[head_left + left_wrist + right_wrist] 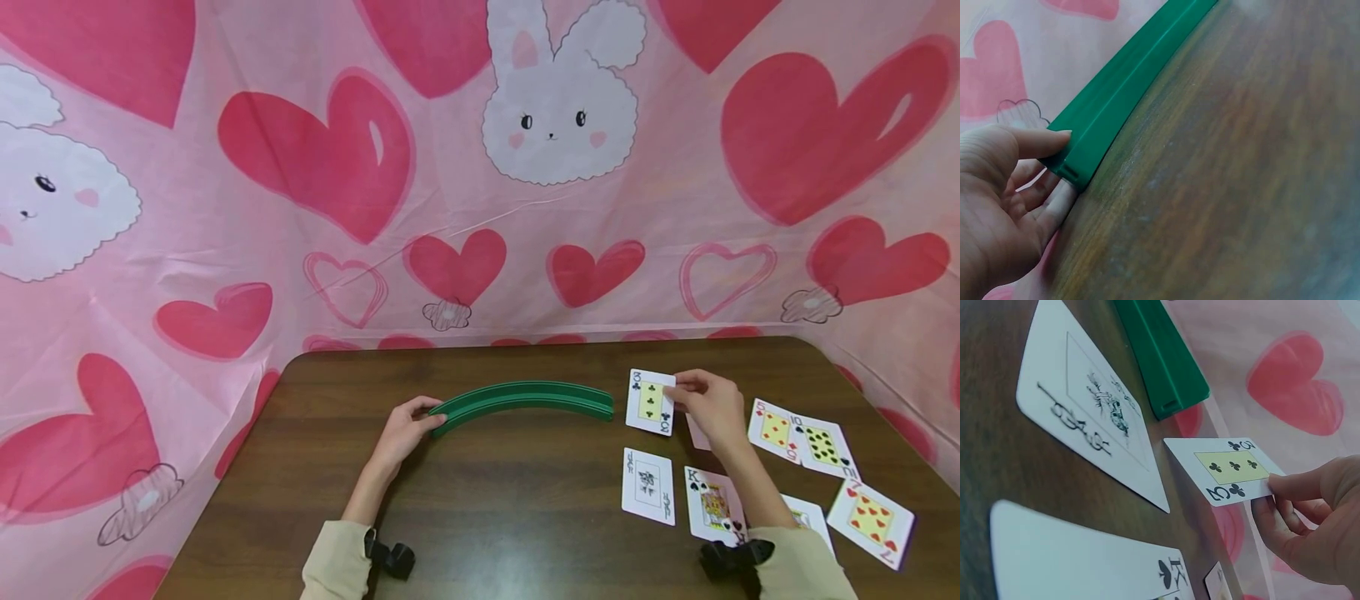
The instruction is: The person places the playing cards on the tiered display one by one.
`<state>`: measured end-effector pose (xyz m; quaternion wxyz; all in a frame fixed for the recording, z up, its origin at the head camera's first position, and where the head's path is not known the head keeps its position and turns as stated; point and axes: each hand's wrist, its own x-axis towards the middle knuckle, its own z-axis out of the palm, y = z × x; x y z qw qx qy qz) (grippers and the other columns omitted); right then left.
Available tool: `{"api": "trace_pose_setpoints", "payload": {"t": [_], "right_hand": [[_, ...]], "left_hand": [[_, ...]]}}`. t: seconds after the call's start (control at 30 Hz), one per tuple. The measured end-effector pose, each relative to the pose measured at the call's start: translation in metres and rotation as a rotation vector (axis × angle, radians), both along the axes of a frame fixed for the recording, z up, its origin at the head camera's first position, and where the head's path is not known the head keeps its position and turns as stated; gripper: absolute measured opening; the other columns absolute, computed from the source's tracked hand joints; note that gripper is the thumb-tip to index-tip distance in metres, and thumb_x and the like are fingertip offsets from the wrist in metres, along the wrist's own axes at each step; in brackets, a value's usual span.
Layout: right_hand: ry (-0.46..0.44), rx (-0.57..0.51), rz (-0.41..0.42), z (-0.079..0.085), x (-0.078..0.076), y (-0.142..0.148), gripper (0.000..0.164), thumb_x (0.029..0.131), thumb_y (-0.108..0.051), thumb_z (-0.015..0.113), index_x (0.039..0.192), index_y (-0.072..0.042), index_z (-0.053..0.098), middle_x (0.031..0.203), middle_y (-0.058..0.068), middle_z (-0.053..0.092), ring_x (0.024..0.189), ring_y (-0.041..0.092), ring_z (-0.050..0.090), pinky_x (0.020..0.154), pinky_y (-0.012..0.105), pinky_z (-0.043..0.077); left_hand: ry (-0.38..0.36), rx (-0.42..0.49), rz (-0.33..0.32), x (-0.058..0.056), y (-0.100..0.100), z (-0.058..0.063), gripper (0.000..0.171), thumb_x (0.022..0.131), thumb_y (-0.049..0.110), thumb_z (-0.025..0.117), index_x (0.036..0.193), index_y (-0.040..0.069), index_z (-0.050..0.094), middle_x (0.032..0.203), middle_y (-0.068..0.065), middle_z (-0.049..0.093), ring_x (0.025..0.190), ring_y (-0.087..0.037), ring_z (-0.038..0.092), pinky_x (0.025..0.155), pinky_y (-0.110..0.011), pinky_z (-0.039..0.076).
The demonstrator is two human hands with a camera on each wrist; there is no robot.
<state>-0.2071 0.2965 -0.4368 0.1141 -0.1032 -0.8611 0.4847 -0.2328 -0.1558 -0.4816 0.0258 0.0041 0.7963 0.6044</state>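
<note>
My left hand (405, 429) pinches the left end of a curved green card holder (525, 393), thumb on top and fingers beneath in the left wrist view. Its slot looks bare, and it lies along the table. My right hand (712, 408) grips the three of clubs (649, 402) by its right edge, between thumb and fingers. That card (1235, 469) is lifted off the table, face up, near the holder's right end. Below it lie a joker (648, 487) and a king of spades (705, 500). Another card (697, 433) is mostly hidden beneath my right hand.
To the right lie a five of diamonds (772, 429), overlapping a black ten (825, 448), and a seven of hearts (872, 523). My right forearm partly covers another card (812, 521). A pink heart-patterned cloth (450, 192) hangs behind the brown wooden table (510, 508).
</note>
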Motion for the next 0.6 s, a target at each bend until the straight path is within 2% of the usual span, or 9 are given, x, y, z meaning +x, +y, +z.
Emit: {"api": "trace_pose_setpoints", "payload": {"t": [0.4, 0.6], "right_hand": [[0.053, -0.061, -0.052, 0.014, 0.002, -0.001, 0.031, 0.096, -0.011, 0.073, 0.117, 0.010, 0.067, 0.080, -0.007, 0.068, 0.070, 0.004, 0.065, 0.067, 0.020, 0.056], [0.095, -0.112, -0.044, 0.022, 0.005, -0.003, 0.033, 0.097, -0.012, 0.073, 0.119, 0.011, 0.066, 0.079, -0.011, 0.066, 0.069, 0.001, 0.066, 0.068, 0.020, 0.056]], "left_hand": [[0.011, 0.000, 0.010, 0.002, 0.000, 0.001, 0.022, 0.092, 0.007, 0.075, 0.113, -0.002, 0.073, 0.100, -0.009, 0.070, 0.084, -0.017, 0.061, 0.076, -0.030, 0.048], [0.023, 0.000, 0.017, 0.003, 0.002, 0.001, 0.021, 0.092, 0.006, 0.075, 0.111, -0.003, 0.073, 0.100, -0.011, 0.070, 0.084, -0.018, 0.060, 0.075, -0.029, 0.048]]}}
